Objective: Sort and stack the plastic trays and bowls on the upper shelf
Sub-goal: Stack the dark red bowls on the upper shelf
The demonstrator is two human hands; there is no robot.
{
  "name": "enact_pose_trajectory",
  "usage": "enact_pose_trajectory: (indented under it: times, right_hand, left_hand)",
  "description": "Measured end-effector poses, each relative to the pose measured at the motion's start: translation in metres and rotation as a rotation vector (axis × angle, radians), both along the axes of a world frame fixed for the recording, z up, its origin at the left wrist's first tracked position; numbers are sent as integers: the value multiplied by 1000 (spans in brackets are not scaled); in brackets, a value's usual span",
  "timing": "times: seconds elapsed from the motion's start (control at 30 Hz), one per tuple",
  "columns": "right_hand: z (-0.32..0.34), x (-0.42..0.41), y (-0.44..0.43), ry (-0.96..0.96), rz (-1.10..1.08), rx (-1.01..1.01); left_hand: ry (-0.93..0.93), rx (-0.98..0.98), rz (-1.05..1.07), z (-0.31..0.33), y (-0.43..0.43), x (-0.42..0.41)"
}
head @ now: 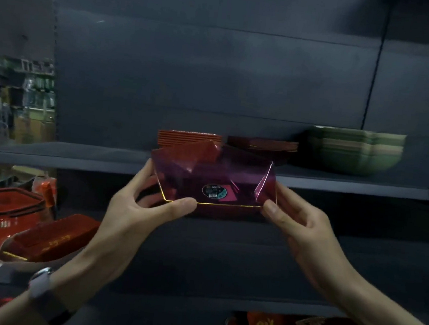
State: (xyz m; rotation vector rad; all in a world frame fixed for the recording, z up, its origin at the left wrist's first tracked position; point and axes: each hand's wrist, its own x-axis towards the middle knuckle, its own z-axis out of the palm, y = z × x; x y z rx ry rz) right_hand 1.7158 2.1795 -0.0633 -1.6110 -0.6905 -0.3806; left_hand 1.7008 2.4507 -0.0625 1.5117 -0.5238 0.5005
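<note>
A translucent purple tray (214,178) with a gold rim is held in the air just in front of the upper shelf (76,157). The left hand (137,207) pinches its near left corner, fingers (179,205) curled narrow around the rim. The right hand (304,224) pinches the near right corner the same way. On the shelf behind stand a red tray stack (189,137), a darker stack (263,145) to its right, and stacked green bowls (355,150) at far right. Red baskets (4,209) sit at lower left in the dim room.

We face a dark grey back panel (216,83) in dim light; the upper shelf (76,158) runs across it, and far left we see distant, blurred stocked racks (16,94) down an aisle.
</note>
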Motion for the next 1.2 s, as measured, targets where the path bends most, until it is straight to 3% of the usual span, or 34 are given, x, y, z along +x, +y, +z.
enact_pose_trajectory:
  times: [0.27,0.57,0.93,1.2]
  right_hand:
    - [58,45,-38,-169,-60,60]
    - [100,136,-65,-268,-189,127]
    - [101,248,-90,-212,-296,113]
    - [92,289,-96,-113,-316,70]
  left_hand:
    - [-151,22,-54,64,-46,48]
    - [-258,-53,-19,107,-93,157]
    - [-249,51,11,109,-135,277]
    - [-155,128,47,91,-144,314]
